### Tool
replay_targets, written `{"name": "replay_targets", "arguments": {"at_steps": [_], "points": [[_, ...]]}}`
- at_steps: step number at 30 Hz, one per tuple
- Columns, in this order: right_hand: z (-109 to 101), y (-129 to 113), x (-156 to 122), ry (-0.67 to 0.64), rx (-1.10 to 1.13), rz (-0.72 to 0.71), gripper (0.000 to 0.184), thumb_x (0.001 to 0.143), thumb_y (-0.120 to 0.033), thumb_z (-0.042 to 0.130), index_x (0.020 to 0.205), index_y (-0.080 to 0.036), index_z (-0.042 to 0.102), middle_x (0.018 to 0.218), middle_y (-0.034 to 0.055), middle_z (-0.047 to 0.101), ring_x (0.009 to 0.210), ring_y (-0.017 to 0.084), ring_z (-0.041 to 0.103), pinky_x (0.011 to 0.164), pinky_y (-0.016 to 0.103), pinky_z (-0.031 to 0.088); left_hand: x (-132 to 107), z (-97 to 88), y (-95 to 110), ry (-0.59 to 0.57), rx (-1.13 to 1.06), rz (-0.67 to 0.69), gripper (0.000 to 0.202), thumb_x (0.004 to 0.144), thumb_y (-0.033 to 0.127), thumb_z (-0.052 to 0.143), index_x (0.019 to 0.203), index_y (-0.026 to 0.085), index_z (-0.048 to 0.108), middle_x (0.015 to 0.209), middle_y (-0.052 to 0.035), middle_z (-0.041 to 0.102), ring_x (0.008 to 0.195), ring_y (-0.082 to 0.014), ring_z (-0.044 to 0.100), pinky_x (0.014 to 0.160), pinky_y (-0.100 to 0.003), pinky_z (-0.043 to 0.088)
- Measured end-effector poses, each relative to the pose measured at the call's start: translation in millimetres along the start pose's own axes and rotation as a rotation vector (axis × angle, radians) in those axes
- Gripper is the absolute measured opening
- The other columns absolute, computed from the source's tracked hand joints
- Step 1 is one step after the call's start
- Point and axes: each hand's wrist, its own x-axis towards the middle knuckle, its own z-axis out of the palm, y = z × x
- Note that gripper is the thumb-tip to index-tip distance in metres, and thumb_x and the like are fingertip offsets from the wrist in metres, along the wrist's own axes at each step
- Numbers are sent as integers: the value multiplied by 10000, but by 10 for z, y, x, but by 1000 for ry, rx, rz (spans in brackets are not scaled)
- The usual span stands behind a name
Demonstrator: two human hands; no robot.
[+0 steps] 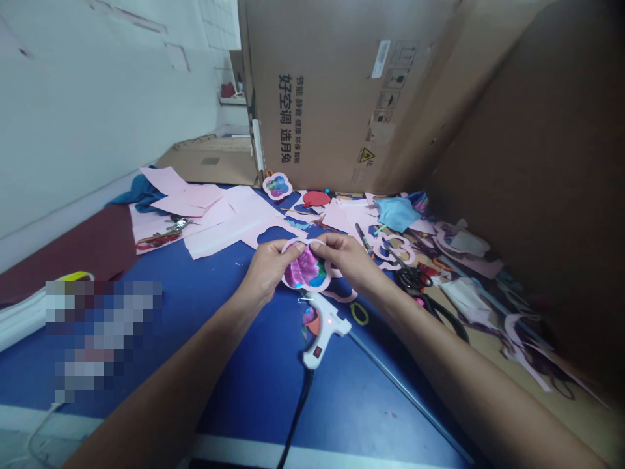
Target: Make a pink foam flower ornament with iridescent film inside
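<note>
Over the blue bench (342, 404), your left hand (268, 270) and right hand (347, 259) both pinch one pink flower frame (306, 270) with a shiny purple centre, fingers clenched on its rim. One glue gun (323, 329) lies just below; a second frame (277, 185) sits well ahead. A blurred patch (102, 332) hides things at left.

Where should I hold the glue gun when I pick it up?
Hold the white handle of the glue gun, coming from the side nearest you, where the black cord comes out. The handle end points toward you. The thin metal tip points away, so your fingers would probably stay clear of it.
</note>
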Motion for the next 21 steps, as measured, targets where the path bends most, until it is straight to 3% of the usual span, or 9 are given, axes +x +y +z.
{"name": "replay_targets", "arguments": {"at_steps": [5,12,17,21], "points": [[6,33,18,-5,19,31,430,795,-631,811,791,-230,659,632,-27,584,514,132,474,477,266,328,-1,-5,-2,-2,17,5,338,744,497,901,788,171,826,758,-67,769,656,-180,655,667,-309,506],[-70,27,22,22,95,10,604,882,-833,648,813,-233,654,714,21,655,625,185,581,591,311,480,35,-33,-9,71,-1,20,336,754,506,895,778,180,813,749,-53,765,658,-180,651,686,-316,514],[-47,-7,2,16,40,-28,571,861,-773,738,759,-223,627,666,-2,622,576,153,537,568,298,452,34,-29,17,93,-46,47,347,728,492,917,796,166,817,732,-39,751,662,-168,642,685,-299,503],[-15,28,5,-16,-2,-37,495,747,-648,896,863,-220,675,701,-21,653,587,143,562,557,280,461,28,-23,15,110,-55,52,347,733,485,917,761,166,783,714,-29,738,627,-154,617,650,-288,485]]}}
